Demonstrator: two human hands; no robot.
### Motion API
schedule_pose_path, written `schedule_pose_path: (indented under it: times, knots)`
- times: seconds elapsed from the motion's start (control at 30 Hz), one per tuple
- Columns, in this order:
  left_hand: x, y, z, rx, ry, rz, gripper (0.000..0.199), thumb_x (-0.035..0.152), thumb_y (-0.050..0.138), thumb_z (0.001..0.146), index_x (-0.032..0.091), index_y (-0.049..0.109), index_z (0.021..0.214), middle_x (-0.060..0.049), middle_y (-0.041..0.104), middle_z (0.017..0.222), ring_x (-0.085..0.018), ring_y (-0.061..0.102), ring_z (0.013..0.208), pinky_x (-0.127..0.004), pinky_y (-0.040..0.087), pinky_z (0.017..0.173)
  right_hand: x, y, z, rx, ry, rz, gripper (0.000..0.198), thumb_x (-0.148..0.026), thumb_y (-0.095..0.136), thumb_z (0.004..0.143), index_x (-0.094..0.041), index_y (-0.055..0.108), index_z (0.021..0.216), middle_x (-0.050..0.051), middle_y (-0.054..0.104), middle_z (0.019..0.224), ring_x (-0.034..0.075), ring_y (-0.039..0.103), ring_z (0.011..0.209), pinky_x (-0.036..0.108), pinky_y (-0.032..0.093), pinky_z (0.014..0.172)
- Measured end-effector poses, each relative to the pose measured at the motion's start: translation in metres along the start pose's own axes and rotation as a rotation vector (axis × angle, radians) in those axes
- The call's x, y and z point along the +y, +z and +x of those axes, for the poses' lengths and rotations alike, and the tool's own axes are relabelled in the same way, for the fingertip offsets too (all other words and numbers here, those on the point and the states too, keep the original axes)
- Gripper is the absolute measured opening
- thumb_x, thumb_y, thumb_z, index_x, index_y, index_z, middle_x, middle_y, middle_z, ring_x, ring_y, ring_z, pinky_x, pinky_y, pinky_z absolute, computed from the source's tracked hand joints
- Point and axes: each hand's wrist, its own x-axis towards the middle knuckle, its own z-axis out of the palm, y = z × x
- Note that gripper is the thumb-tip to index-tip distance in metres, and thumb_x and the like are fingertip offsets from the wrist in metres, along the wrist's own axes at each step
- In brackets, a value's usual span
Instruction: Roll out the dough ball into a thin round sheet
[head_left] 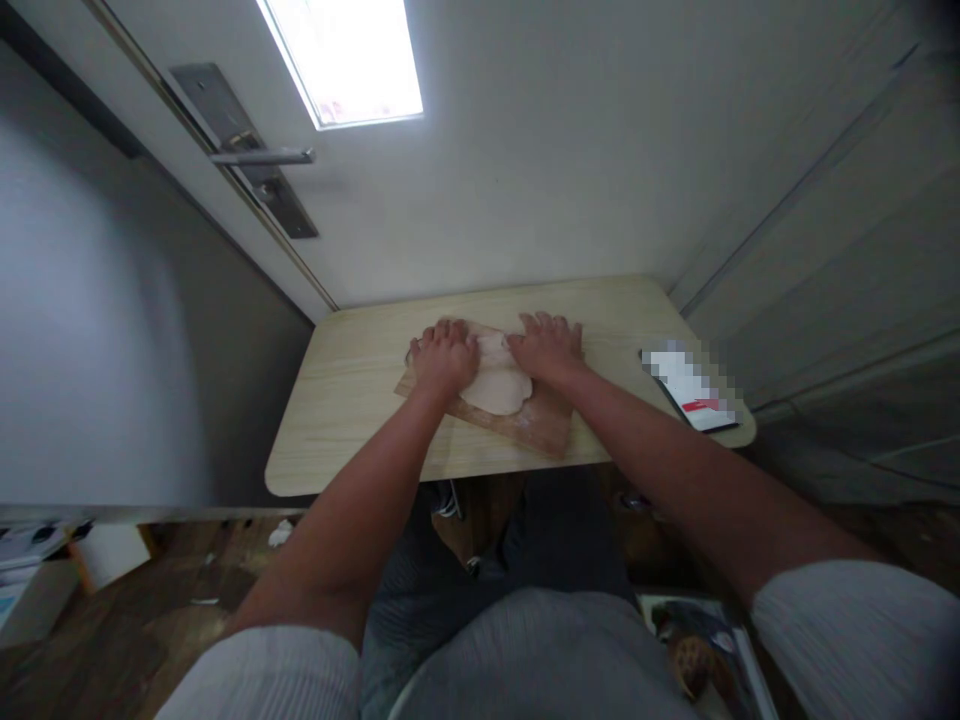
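Observation:
A flattened, pale piece of dough (pixel 496 390) lies on a brown wooden board (pixel 547 425), which sits at an angle on the small table. My left hand (pixel 446 355) presses down at the dough's left side, palm down, fingers stretched forward and slightly bent. On the right side my right hand (pixel 550 345) rests palm down with its fingers spread. Between the two thumbs runs a pale band; I cannot make out whether it is a fold of dough or a floured roller. The palms hide what lies directly beneath them.
The light wooden table (pixel 337 400) stands against a white door with a metal handle (pixel 262 157). A phone (pixel 694 390) lies at the table's right end. Below on the right, an open box (pixel 750 660) holds assorted things.

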Motion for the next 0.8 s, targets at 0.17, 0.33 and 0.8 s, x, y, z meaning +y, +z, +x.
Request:
schedule_pose_path:
  times: [0.17,0.33,0.8]
  knots:
    - [0.006,-0.003,-0.024,0.051,0.008,0.012,0.054,0.047,0.022,0.102,0.021,0.053,0.138,-0.012,0.051,0.148,-0.033,0.047,0.131,-0.053,0.033,0.108,0.0,-0.001,-0.026,0.073,0.004,0.02,0.056,-0.051,0.033,0.098,-0.023,0.05,0.144,0.013,0.047,0.15,0.038,0.036,0.136,0.065,0.019,0.11]
    - [0.01,-0.007,-0.052,0.069,0.047,-0.001,0.058,0.048,0.018,0.102,0.018,0.048,0.143,-0.014,0.049,0.15,-0.031,0.043,0.136,-0.05,0.033,0.11,0.003,-0.005,-0.055,0.135,-0.022,0.051,0.057,-0.052,0.031,0.099,-0.02,0.051,0.142,0.013,0.049,0.149,0.038,0.039,0.133,0.06,0.024,0.109]
    - [0.0,-0.017,-0.115,0.106,0.094,-0.027,0.039,0.05,0.039,0.098,0.023,0.062,0.113,-0.012,0.067,0.12,-0.03,0.054,0.119,-0.046,0.032,0.11,0.006,-0.009,-0.068,0.182,-0.172,0.121,0.049,-0.044,0.036,0.101,-0.014,0.055,0.135,0.016,0.058,0.136,0.027,0.05,0.124,0.038,0.035,0.107]
